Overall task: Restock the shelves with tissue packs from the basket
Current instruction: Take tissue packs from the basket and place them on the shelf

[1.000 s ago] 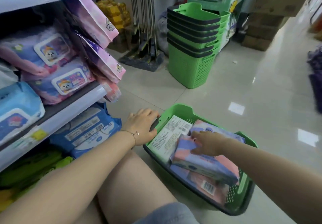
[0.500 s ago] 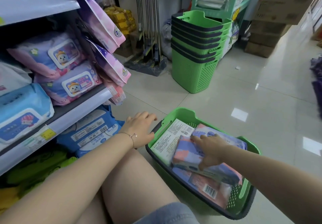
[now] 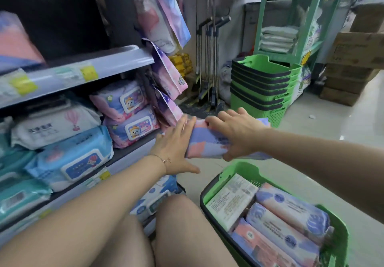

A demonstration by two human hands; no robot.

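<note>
A pink and purple tissue pack (image 3: 207,142) hangs in the air above the floor, between the shelf and the green basket (image 3: 234,169). My right hand (image 3: 236,131) grips it from above, fingers over its top and thumb under its front edge. My left hand (image 3: 176,144) lies flat against the pack's left end with straight fingers. The basket sits at the lower right and holds several more pink and purple packs (image 3: 291,210) and a white one (image 3: 230,200). The shelves (image 3: 93,69) on the left carry wet-wipe packs (image 3: 133,129).
A stack of green baskets (image 3: 264,86) stands behind the hands. Mops (image 3: 207,59) lean on the wall beside it. Cardboard boxes (image 3: 351,63) are piled at the far right. Hanging pink packs (image 3: 168,73) jut from the shelf end. My bare knees (image 3: 187,235) are at the bottom.
My right hand has lifted a pack out of the basket and carried it up and left. My left hand left the basket rim and now touches the pack's end. The view has tilted up.
</note>
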